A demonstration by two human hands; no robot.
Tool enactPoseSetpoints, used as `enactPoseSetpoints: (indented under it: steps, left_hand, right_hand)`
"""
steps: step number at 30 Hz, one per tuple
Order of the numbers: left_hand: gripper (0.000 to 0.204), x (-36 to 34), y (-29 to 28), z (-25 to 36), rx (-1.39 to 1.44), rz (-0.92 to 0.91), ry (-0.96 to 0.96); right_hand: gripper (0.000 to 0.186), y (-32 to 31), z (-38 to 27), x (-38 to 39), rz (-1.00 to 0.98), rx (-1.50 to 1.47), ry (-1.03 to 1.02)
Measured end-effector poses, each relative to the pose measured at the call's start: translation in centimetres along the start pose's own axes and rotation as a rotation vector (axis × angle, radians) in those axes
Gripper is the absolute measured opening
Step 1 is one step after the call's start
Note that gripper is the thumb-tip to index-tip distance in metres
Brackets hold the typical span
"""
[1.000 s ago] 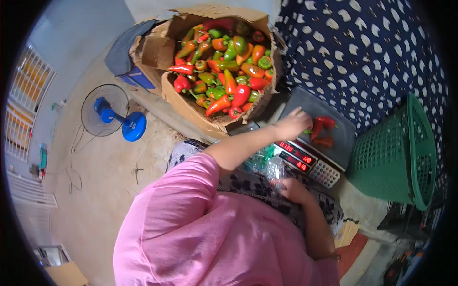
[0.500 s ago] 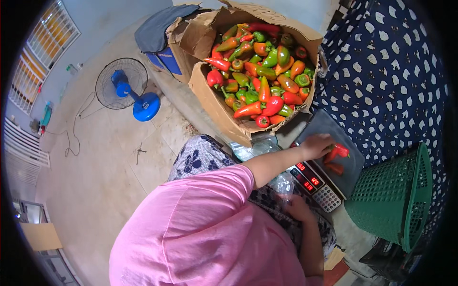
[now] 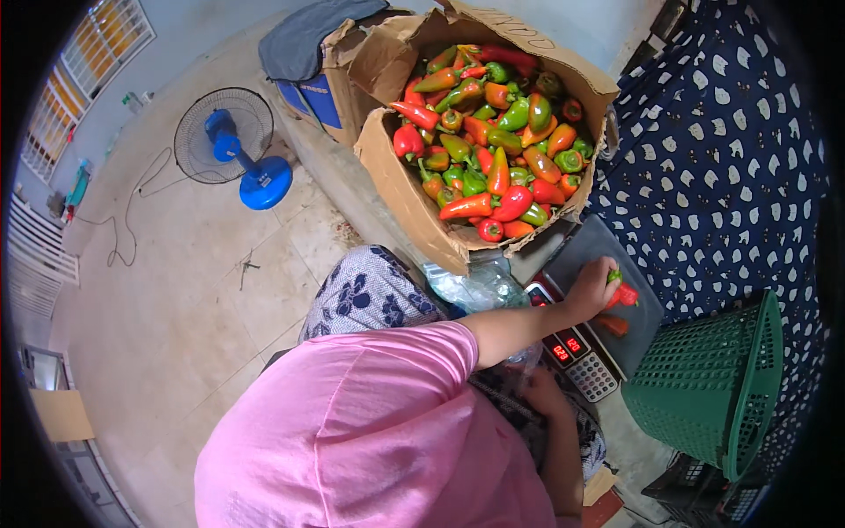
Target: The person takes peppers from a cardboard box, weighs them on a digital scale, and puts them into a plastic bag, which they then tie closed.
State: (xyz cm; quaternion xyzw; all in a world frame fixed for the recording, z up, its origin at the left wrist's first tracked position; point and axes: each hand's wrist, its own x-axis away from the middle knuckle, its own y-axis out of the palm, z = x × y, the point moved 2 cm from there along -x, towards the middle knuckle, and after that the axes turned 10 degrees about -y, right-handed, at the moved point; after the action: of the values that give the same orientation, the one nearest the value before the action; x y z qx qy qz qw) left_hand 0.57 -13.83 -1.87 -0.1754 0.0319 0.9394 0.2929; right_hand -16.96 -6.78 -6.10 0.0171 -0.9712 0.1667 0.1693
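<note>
My left hand (image 3: 593,290) reaches over the dark platform of a digital scale (image 3: 649,319). Its fingers are closed on a red pepper (image 3: 624,296) with a green stem. An orange-red pepper (image 3: 613,326) lies on the platform just nearer than that hand. Lower down, in front of the scale's keypad, my right hand (image 3: 544,392) is by my lap, its fingers closed on a clear plastic bag (image 3: 528,357); the left forearm hides part of the bag. Red digits glow on the scale's display (image 3: 564,346).
Beyond the scale stands an open cardboard box (image 3: 400,207) full of red, orange and green peppers. A green plastic basket (image 3: 695,387) stands right of the scale, before a dark patterned cloth (image 3: 713,150). More clear plastic (image 3: 480,286) lies by my knee. A blue fan (image 3: 266,183) stands on the floor at left.
My left hand has shifted slightly, and more of its fingers now show round the pepper. The digits on the scale's display have changed. The whole view has tilted a little.
</note>
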Motion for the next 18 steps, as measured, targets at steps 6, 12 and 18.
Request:
enactPoseSetpoints:
  steps: [6,12,18]
  left_hand:
    - [0.03,0.0,-6.0,10.6,0.353,-0.203,0.263]
    - [0.013,-6.5,-24.7,15.7,-0.641,0.212,0.789]
    - [0.029,-9.3,-34.1,7.4,-1.124,-0.217,0.467]
  right_hand:
    - [0.052,0.4,-1.5,0.3,0.048,0.166,-0.133]
    - [0.043,0.6,-3.6,0.0,0.005,0.096,-0.021]
    - [0.044,0.9,-3.0,-0.2,0.033,0.114,-0.036]
